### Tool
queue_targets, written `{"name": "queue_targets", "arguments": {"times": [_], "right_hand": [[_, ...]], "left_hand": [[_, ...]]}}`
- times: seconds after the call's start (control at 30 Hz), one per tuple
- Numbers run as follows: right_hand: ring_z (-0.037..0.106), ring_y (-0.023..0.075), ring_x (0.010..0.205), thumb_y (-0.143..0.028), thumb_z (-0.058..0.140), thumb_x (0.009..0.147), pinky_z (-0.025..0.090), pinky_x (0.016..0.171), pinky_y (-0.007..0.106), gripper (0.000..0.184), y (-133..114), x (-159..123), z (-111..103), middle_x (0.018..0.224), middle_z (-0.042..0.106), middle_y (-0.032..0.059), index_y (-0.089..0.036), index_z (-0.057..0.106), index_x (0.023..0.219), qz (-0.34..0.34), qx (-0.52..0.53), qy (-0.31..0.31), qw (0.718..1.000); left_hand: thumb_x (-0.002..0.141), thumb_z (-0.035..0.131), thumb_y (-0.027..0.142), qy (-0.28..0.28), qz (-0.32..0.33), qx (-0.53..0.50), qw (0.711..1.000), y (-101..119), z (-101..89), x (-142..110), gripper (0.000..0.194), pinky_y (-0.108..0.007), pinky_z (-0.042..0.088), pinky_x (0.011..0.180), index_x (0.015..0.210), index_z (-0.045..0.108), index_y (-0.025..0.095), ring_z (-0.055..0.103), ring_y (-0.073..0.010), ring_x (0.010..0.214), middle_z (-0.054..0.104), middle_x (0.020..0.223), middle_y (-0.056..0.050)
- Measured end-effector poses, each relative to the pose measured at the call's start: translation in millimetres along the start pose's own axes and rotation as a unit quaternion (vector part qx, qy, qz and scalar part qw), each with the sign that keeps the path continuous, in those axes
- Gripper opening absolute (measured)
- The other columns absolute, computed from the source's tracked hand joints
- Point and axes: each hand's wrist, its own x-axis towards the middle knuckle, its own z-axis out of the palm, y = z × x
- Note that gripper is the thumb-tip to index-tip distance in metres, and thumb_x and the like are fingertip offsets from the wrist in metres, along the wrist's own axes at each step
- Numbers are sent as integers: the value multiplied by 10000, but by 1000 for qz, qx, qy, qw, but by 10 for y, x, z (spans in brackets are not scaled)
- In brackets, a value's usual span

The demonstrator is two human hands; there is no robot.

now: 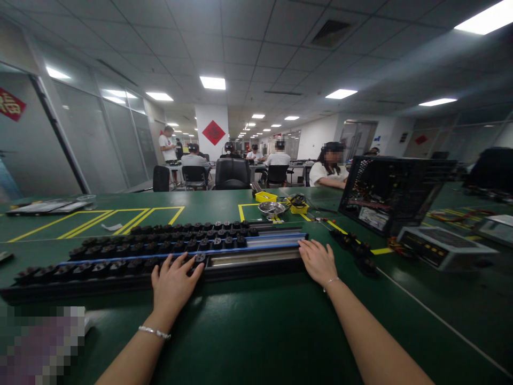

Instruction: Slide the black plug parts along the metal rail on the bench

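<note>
Several rows of small black knob-like parts [107, 250] sit in long black rails [256, 271] with bright metal channels and blue strips between some rows. My left hand [172, 283] rests, fingers spread, on the front row, by the last black part [200, 259] before the bare stretch of channel. At the rails' right end lies my right hand [319, 261], its fingers stretched out over the end of the front rail and no object seen in them. What lies under both sets of fingertips is partly hidden.
On the green table [256, 331], an open computer case [395, 192] and a power supply [444, 247] stand at right, with more black parts [355, 248] nearby. Beyond the rails are a metal bowl [271, 208] and yellow bins [266, 197]. A person [331, 168] sits opposite.
</note>
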Motion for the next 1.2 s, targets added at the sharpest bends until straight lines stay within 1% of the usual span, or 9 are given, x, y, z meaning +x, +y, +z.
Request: {"name": "queue_targets", "arguments": {"times": [0.27, 0.47, 0.77, 1.0, 1.2], "right_hand": [[317, 196, 1305, -443, 136, 934, 144, 1088, 523, 520, -7, 2, -19, 1387, 456, -29, -317, 482, 1302, 4, 2, -13, 1000], [317, 198, 1304, -448, 135, 932, 141, 1087, 524, 525, -9, 2, -22, 1386, 456, -31, -315, 488, 1297, 7, 8, -13, 1000], [325, 204, 1295, -445, 158, 932, 125, 1085, 525, 511, -1, 1, 8, 1383, 462, -20, -311, 493, 1294, 1, 12, -1, 1000], [313, 202, 1306, -450, 144, 935, 140, 1085, 526, 518, -10, 1, -15, 1391, 451, -22, -311, 471, 1311, 3, -3, -14, 1000], [314, 204, 1304, -458, 139, 933, 143, 1085, 525, 524, -11, 0, -11, 1387, 456, -25, -312, 477, 1307, 1, 0, -9, 1000]], "left_hand": [[839, 382, 526, 0, 6, 6, 1000, 6, -16, -9, 435, -525, 215, 1049, 1154, 617, 339, 327, -319, 1306, 519, 1346, -10], [830, 386, 533, -8, 8, 1, 1000, -1, -6, -7, 442, -541, 211, 1047, 1162, 611, 347, 307, -333, 1316, 504, 1359, -11], [832, 396, 519, -9, 10, 4, 1000, 46, -57, -27, 435, -558, 208, 1042, 1167, 609, 342, 296, -349, 1322, 499, 1362, -32], [830, 381, 542, -16, 11, 1, 1000, 40, -41, -20, 458, -572, 201, 1040, 1182, 597, 343, 283, -357, 1328, 482, 1376, -41], [834, 368, 545, -27, 13, 3, 1000, 49, -57, -17, 470, -586, 199, 1037, 1196, 587, 341, 272, -364, 1334, 469, 1387, -46]]}}
